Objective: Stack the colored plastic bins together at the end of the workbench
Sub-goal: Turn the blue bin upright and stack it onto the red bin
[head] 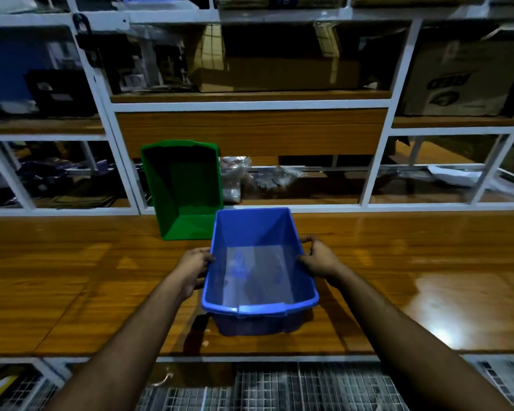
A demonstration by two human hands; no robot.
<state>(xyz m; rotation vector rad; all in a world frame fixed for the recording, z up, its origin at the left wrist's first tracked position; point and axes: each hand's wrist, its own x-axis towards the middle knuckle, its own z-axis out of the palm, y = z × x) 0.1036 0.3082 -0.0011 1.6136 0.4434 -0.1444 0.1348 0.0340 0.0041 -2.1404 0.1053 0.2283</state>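
A blue plastic bin (258,268) is in the middle of the wooden workbench (72,277), its mouth up and empty. My left hand (192,271) grips its left rim and my right hand (318,258) grips its right rim. Whether the bin rests on the bench or hangs just above it I cannot tell. Behind it to the left a green plastic bin (183,188) stands tipped, leaning back against the shelf frame with its mouth facing me. The blue bin's far corner sits close to the green bin's lower right edge.
White metal shelving (250,106) rises behind the bench, filled with cardboard boxes (463,78) and clear plastic bags (235,176). Wire mesh baskets (279,387) lie below the bench's near edge. Bench surface extends left and right of the bins.
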